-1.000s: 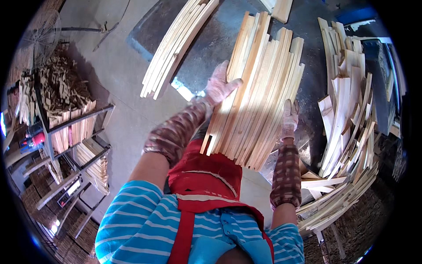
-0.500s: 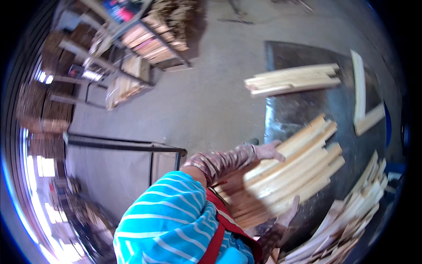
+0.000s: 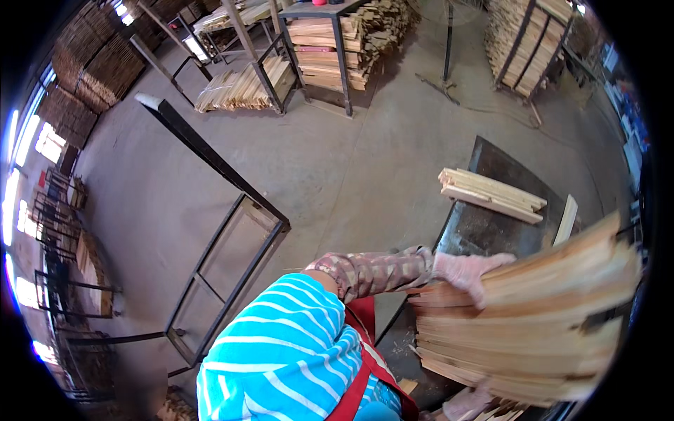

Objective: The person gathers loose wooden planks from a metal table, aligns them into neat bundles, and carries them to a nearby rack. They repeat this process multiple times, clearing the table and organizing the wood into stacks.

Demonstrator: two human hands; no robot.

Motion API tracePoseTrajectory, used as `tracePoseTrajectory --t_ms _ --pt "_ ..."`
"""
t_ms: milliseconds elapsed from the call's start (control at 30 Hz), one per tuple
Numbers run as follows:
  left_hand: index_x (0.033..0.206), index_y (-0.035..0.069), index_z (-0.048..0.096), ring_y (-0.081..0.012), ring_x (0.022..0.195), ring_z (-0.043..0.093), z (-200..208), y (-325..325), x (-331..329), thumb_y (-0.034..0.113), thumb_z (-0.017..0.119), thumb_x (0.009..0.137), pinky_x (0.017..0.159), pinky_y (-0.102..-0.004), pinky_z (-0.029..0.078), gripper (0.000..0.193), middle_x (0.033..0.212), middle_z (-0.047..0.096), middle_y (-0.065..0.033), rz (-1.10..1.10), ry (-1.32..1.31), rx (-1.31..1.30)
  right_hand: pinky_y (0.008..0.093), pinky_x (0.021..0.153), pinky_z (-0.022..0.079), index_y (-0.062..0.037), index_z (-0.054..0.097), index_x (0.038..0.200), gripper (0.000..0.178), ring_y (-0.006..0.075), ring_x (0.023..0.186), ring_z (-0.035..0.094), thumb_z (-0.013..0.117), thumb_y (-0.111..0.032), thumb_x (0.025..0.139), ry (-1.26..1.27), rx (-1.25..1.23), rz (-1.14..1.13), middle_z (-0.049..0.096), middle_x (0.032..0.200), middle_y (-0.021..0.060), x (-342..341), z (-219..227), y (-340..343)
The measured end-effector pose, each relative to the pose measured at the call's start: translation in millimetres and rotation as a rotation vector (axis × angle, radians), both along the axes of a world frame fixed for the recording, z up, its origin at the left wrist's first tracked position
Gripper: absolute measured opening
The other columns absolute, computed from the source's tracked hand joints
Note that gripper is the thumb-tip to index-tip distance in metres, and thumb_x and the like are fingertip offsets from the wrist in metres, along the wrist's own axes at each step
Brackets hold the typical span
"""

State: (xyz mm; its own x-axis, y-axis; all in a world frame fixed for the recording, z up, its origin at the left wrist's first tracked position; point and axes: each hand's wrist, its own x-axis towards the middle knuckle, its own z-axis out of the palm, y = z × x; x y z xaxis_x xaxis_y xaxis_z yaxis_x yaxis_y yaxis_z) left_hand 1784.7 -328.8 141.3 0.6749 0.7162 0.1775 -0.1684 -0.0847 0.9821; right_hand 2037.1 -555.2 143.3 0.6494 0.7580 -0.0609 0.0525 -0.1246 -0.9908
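A broad bundle of pale wooden boards (image 3: 526, 316), laid side by side, is between my hands, tilted and blurred at its far right end. My left hand (image 3: 467, 272), in a pale pinkish glove, grips the bundle's upper edge, with the thumb over the top face. Low in the picture, my gloved right hand (image 3: 469, 403) holds the opposite edge, its fingers partly hidden by the boards. Beneath and beyond them lies a dark metal tabletop (image 3: 484, 228). A small stack of boards (image 3: 491, 195) rests on its far part.
A single board (image 3: 566, 219) lies right of the small stack. To my left stands a black metal frame (image 3: 228, 256). Farther off are a rack of stacked boards (image 3: 323, 59), a low pile (image 3: 246, 85) and another loaded rack (image 3: 530, 45) at the far right.
The boards have moved right and come up off the tabletop, with both hands on their edges. My left hand has shifted right. The view has turned, showing more of the room.
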Motion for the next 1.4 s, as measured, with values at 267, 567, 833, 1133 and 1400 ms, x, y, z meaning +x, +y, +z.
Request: tracePoseTrajectory --t_ms 267,567,833,1133,1400 --pt "0.147 0.011 0.033 -0.0246 0.121 0.055 -33.2 -35.2 -35.1 0.025 0.088 0.061 0.103 -0.0395 0.045 0.103 0.125 0.059 -0.0147 -0.099 0.149 -0.096 0.0437 0.101 0.050 -0.0001 0.041 0.146 0.080 0.0312 0.118 0.058 0.075 -0.035 0.083 0.019 -0.174 0.121 0.056 0.136 0.0192 -53.9 -23.9 -8.0" --pt "0.142 0.006 0.039 -0.0204 0.124 0.052 -22.2 -14.7 -160.1 0.022 0.089 0.062 0.104 -0.0373 0.043 0.095 0.127 0.058 -0.0118 0.043 0.055 -0.271 0.0424 0.100 0.051 -0.0004 0.042 0.145 0.080 0.0292 0.116 0.060 0.078 -0.033 0.081 -0.022 -0.245 0.408 0.058 0.133 0.0179 -130.2 -24.6 106.5" --pt "0.138 0.005 0.042 -0.0217 0.117 0.057 -16.6 36.8 -358.9 0.020 0.090 0.063 0.098 -0.0389 0.049 0.090 0.123 0.062 -0.0129 0.514 0.077 -0.345 0.0413 0.099 0.052 -0.0006 0.044 0.144 0.080 0.0274 0.114 0.061 0.080 -0.031 0.080 -0.100 -0.295 0.833 0.061 0.131 0.0167 -275.0 -31.2 283.2" --pt "0.137 0.005 0.040 -0.0170 0.109 0.061 3.5 77.7 -541.7 0.008 0.086 0.062 0.091 -0.0359 0.055 0.088 0.115 0.065 -0.0102 1.004 -0.222 -0.312 0.0400 0.098 0.053 -0.0008 0.045 0.142 0.080 0.0255 0.112 0.063 0.082 -0.029 0.078 -0.223 -0.267 1.347 0.063 0.128 0.0154 -493.0 -27.1 482.5" --pt "0.146 0.007 0.038 -0.0144 0.115 0.056 2.0 77.2 -671.5 0.002 0.085 0.063 0.097 -0.0335 0.049 0.095 0.128 0.059 -0.0051 1.530 -0.372 -0.444 0.0388 0.097 0.054 -0.0011 0.047 0.141 0.080 0.0237 0.111 0.065 0.084 -0.028 0.076 -0.259 -0.227 1.798 0.066 0.125 0.0142 -738.2 -39.7 604.2"
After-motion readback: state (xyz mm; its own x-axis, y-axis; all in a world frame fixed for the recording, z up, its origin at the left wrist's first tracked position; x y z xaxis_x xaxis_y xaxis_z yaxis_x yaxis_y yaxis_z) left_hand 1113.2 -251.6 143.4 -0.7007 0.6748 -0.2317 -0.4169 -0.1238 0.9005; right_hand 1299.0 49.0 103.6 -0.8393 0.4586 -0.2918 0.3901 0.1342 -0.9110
